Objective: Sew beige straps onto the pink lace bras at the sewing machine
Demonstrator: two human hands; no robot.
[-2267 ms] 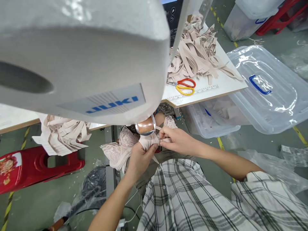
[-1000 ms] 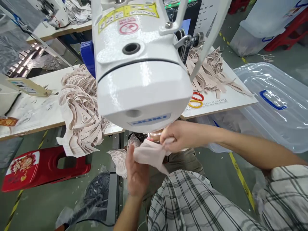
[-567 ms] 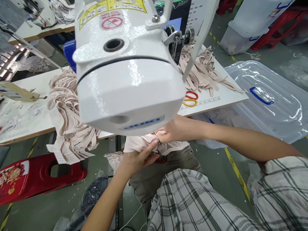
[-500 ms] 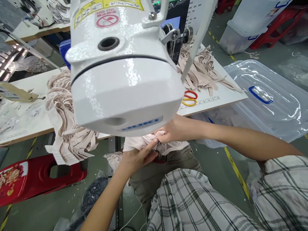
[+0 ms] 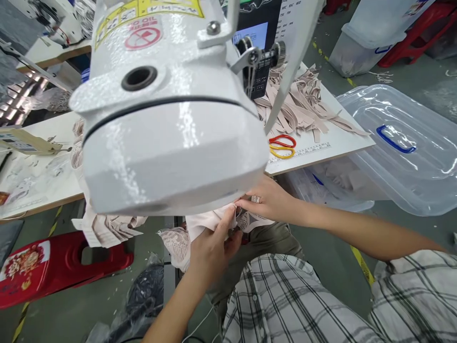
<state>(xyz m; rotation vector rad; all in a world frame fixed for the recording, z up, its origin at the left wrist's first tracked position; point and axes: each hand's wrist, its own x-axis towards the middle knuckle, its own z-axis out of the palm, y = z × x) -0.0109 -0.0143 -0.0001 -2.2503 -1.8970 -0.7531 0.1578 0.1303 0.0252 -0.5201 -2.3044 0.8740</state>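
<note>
A big white sewing machine head (image 5: 167, 138) fills the upper middle of the head view and hides the needle area. Just beneath its front edge, my left hand (image 5: 210, 250) and my right hand (image 5: 266, 200) both pinch a pale pink lace garment piece (image 5: 205, 224). My left fingers press the fabric from below. My right hand, with a ring on one finger, grips it from the right. A lacy end hangs down beside my left hand.
A heap of beige strips (image 5: 300, 102) and red and yellow scissors (image 5: 282, 145) lie on the white table (image 5: 332, 140). Clear plastic bins (image 5: 403, 143) stand at right. A red stool (image 5: 53, 267) sits low left. More beige pieces (image 5: 107, 226) hang off the table's left edge.
The view swung up, so the machine head now covers where the hands work. Both hands moved from below the machine to right under its front edge, still holding the fabric.
</note>
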